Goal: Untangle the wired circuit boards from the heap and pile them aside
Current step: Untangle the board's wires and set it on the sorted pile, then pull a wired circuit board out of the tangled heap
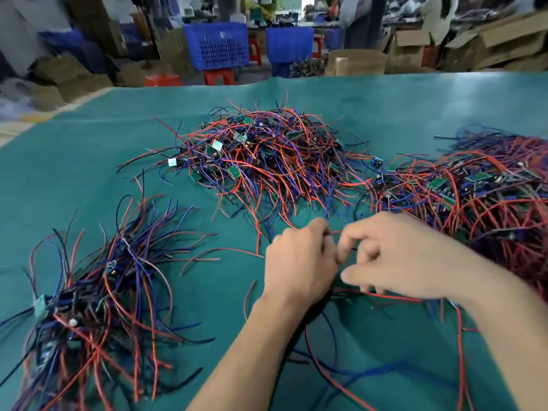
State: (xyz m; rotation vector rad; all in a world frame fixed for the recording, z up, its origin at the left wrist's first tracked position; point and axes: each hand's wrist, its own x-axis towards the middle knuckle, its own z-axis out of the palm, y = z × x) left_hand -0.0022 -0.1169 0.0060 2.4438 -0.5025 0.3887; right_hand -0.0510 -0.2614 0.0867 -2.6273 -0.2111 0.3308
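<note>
Green table mat (89,161): covers the whole work surface in front of you, carrying three masses of red, blue and black wire. Right heap (486,197): the largest tangle, running off the right edge, small green circuit boards scattered through it. Middle heap (267,155): a mound at the centre back, just beside the right heap with strands crossing between them, more green boards showing on top. Sorted pile (89,298): lies well apart at your left, wires fanned roughly one way, boards bunched at its near end. Loose wires (385,295): a few red, blue and black strands trail across the mat beneath your forearms. Your left hand (299,262): near the centre, fingers curled in, knuckles up; a dark wire seems to run into it, but the motion blur hides what it grips. Your right hand (394,256): just beside the left, fingertips nearly meeting it, forefinger and thumb bent toward a thin dark strand; whether they pinch it cannot be told.
</note>
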